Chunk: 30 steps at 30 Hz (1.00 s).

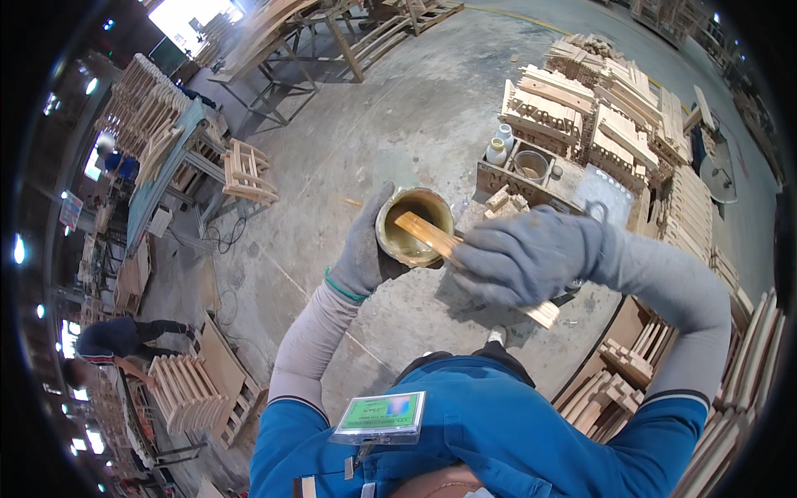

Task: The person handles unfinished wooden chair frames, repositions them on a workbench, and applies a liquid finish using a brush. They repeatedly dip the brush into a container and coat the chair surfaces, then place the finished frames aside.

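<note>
My left hand (pixel 365 245), in a grey glove with a green cuff, is wrapped round the side of a round pot (pixel 414 197). The pot is tilted so that its mouth shows, with a yellowish coating on the inner wall and a crusted rim. In my gloved right hand (pixel 527 256) is a flat wooden stick (pixel 427 236), gripped around its middle. One end of the stick reaches into the pot's mouth and looks darker and wet. Its pale other end comes out below my right hand. The fingertips of my left hand are partly hidden behind the pot.
A wooden box (pixel 498 176) at right holds bottles (pixel 496 151) and a tub (pixel 530 166). Stacked wooden parts (pixel 618 137) stand beyond it. Far left are a small wooden frame (pixel 249 173), a long bench (pixel 170 178) and a bending person (pixel 124 339). More wooden parts (pixel 602 402) lie at lower right.
</note>
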Each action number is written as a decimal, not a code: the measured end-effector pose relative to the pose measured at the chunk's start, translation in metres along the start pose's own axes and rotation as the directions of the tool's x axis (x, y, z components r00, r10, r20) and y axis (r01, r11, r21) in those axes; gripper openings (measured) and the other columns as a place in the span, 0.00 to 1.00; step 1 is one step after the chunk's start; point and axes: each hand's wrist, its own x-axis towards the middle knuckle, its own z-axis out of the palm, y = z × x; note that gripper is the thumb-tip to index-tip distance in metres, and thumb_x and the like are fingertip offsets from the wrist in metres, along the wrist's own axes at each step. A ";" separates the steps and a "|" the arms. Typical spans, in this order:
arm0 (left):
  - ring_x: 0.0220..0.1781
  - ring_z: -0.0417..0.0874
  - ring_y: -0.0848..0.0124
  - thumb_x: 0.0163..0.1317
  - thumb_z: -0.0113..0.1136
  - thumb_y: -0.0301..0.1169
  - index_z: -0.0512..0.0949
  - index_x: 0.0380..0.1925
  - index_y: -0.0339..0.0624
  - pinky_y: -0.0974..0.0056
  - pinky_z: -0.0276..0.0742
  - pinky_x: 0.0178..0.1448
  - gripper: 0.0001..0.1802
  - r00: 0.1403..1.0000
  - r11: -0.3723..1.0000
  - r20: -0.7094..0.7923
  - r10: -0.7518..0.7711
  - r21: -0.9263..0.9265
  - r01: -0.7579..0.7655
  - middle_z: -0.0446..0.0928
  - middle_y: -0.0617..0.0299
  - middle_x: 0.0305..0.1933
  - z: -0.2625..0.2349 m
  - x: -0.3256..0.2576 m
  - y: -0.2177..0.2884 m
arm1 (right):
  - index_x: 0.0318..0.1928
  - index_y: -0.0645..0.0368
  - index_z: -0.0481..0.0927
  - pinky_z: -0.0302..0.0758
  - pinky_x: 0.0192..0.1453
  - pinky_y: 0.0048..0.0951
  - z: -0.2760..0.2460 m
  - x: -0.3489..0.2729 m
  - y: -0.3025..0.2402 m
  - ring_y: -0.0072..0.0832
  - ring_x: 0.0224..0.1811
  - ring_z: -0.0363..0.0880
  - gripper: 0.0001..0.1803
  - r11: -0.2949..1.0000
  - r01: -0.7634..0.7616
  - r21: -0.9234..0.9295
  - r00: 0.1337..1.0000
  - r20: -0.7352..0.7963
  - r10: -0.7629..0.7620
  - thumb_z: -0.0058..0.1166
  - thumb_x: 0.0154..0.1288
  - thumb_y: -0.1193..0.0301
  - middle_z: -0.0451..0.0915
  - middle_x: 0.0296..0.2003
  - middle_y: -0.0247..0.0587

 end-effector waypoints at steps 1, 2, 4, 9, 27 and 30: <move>0.54 0.75 0.60 0.60 0.53 0.33 0.64 0.55 0.34 0.57 0.70 0.60 0.24 0.999 0.997 0.025 -0.030 -0.063 0.031 0.71 0.51 0.53 -0.001 -0.004 0.006 | 0.39 0.64 0.71 0.77 0.29 0.26 0.002 0.009 0.002 0.31 0.30 0.76 0.14 0.999 0.026 -0.029 1.000 0.002 -0.025 0.52 0.53 0.69 0.73 0.31 0.43; 0.54 0.74 0.60 0.61 0.52 0.34 0.64 0.55 0.34 0.57 0.70 0.60 0.24 0.997 0.985 0.046 -0.062 -0.160 0.068 0.71 0.51 0.54 -0.002 -0.009 0.014 | 0.39 0.65 0.70 0.75 0.25 0.25 0.004 0.016 0.002 0.30 0.26 0.75 0.15 0.997 0.058 -0.056 0.998 0.001 -0.058 0.51 0.53 0.68 0.72 0.28 0.42; 0.55 0.74 0.60 0.64 0.48 0.36 0.64 0.55 0.33 0.58 0.69 0.61 0.23 0.996 0.932 0.055 -0.075 -0.352 0.090 0.70 0.51 0.55 -0.001 -0.018 0.023 | 0.38 0.65 0.69 0.75 0.25 0.26 0.000 0.025 -0.004 0.31 0.27 0.75 0.15 0.994 0.063 -0.087 0.998 0.033 -0.061 0.51 0.53 0.68 0.71 0.29 0.43; 0.58 0.71 0.59 0.70 0.29 0.44 0.62 0.57 0.32 0.57 0.66 0.64 0.28 0.856 0.871 -0.184 0.483 0.200 -0.448 0.68 0.48 0.57 -0.008 -0.035 0.015 | 0.44 0.64 0.69 0.77 0.28 0.25 -0.012 0.038 -0.031 0.33 0.36 0.78 0.19 0.985 -0.079 -0.154 0.995 -0.065 0.069 0.51 0.50 0.71 0.72 0.38 0.47; 0.51 0.76 0.57 0.67 0.34 0.50 0.64 0.56 0.40 0.50 0.77 0.50 0.28 0.985 0.972 -0.171 -0.030 -0.234 -0.011 0.69 0.52 0.53 0.029 -0.038 -0.007 | 0.49 0.66 0.73 0.80 0.41 0.25 -0.016 0.027 -0.037 0.27 0.35 0.81 0.17 0.074 -0.314 0.947 0.433 0.073 0.899 0.52 0.62 0.69 0.79 0.38 0.45; 0.52 0.75 0.58 0.67 0.35 0.49 0.62 0.57 0.38 0.52 0.76 0.53 0.29 0.992 0.971 -0.028 -0.127 -0.210 0.118 0.70 0.52 0.53 0.028 -0.035 -0.009 | 0.37 0.65 0.76 0.79 0.32 0.26 -0.022 0.042 -0.036 0.31 0.30 0.81 0.10 0.608 -0.369 0.703 0.715 -0.203 0.669 0.51 0.59 0.71 0.79 0.27 0.45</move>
